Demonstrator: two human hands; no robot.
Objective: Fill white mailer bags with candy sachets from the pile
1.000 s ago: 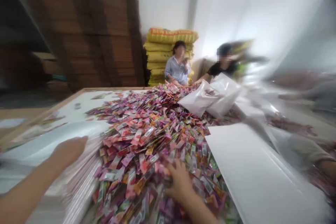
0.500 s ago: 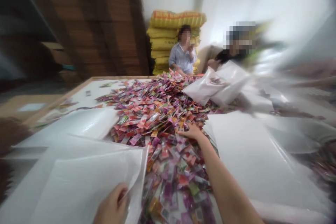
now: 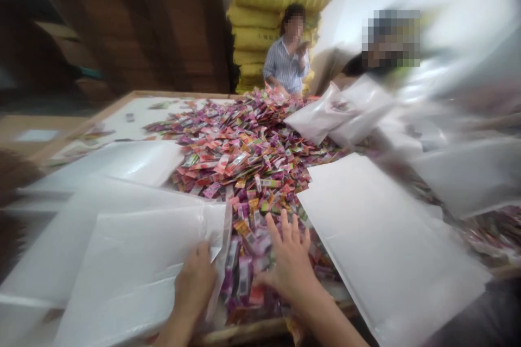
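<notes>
Fingers of left hand [image 3: 195, 282] pinched on white bag [image 3: 134, 265], right hand [image 3: 290, 263] splayed over sachets [image 3: 244, 157], print unreadable

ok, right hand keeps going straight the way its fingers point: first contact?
Likely the heap of small colourful sachets: the right hand, fingers spread, points up the table straight into it. Depth is blurry.

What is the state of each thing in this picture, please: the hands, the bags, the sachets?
left hand: pinching the mouth edge of the white plastic bag
right hand: open, fingers spread, resting on the sachets
white plastic bag: lying flat, mouth edge lifted
sachets: loose, heaped on the table
flat white bag on the right: lying flat over the sachets
yellow sacks: stacked against the wall
</notes>
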